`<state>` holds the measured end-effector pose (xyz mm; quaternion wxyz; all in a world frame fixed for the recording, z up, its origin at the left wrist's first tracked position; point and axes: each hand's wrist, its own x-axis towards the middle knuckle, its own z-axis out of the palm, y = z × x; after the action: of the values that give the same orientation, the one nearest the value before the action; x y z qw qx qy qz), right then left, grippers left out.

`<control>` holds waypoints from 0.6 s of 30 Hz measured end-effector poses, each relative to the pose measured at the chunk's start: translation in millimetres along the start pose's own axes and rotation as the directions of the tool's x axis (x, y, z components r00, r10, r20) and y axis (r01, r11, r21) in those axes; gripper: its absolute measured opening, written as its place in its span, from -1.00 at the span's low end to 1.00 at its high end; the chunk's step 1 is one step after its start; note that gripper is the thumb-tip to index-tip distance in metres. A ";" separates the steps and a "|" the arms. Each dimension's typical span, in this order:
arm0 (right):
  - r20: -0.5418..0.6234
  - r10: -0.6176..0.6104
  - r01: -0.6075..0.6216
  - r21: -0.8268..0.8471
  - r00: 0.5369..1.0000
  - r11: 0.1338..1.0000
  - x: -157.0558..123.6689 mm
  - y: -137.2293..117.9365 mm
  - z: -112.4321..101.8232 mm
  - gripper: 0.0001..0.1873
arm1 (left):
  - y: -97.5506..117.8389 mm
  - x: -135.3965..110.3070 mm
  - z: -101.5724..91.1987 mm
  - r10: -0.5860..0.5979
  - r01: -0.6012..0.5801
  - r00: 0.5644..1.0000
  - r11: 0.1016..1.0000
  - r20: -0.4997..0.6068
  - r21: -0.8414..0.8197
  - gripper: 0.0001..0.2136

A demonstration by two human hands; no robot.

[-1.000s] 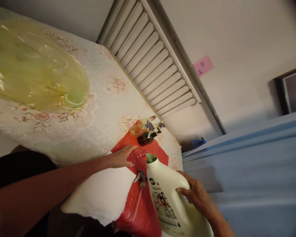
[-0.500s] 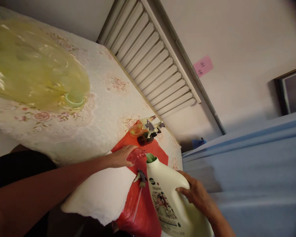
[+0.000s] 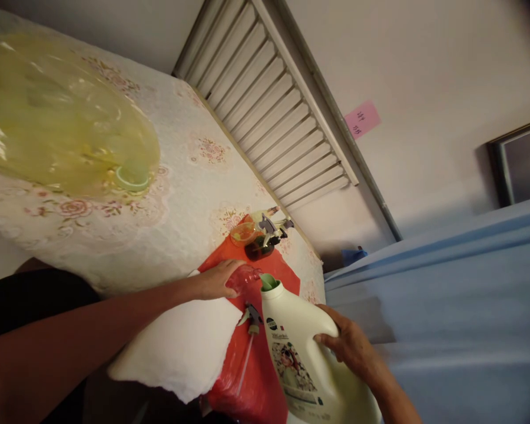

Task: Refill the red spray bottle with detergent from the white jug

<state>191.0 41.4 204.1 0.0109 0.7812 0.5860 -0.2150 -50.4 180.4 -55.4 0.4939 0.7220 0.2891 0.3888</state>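
Note:
My left hand (image 3: 218,279) is wrapped round a clear plastic bottle (image 3: 246,279) that looks pink over the red sheet (image 3: 276,270). Its open neck meets the green pouring spout of a large pale green jug (image 3: 307,353). My right hand (image 3: 348,340) grips the jug by its handle; the jug tilts toward the bottle. Whether liquid is flowing I cannot tell. Between bottle and jug a detached spray trigger (image 3: 252,319) with its thin tube lies on the red plastic. White paper towel (image 3: 189,347) rests below my left forearm.
Beyond my hands stand dark spray bottles (image 3: 259,248) and a small clear dish (image 3: 244,233). A yellow plastic bag (image 3: 62,118) lies on the flowered tablecloth (image 3: 176,224). Behind the table is a radiator (image 3: 269,112); blue cloth (image 3: 446,306) covers something at right.
The view has shifted very slightly. My hands, the bottle and the jug keep the same positions against each other.

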 end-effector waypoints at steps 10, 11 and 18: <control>0.027 0.039 -0.039 0.000 0.999 0.999 -0.7 -3.0 0.9 -0.34 | -1.8 0.4 1.3 0.013 -0.013 1.000 1.000 -0.004 -0.007 -0.28; 0.031 0.038 -0.038 0.000 0.999 0.999 0.1 -1.9 0.9 -0.34 | -1.8 0.5 1.5 0.008 -0.008 1.000 1.000 -0.003 -0.009 -0.28; 0.050 0.012 -0.013 0.019 0.999 1.000 3.2 4.4 -0.9 -0.38 | 1.3 0.0 0.8 0.003 -0.003 1.000 1.000 -0.004 -0.016 -0.29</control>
<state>196.0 43.2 202.8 0.0194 0.7792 0.5786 -0.2402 -49.6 179.5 -54.3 0.4984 0.7178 0.2858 0.3933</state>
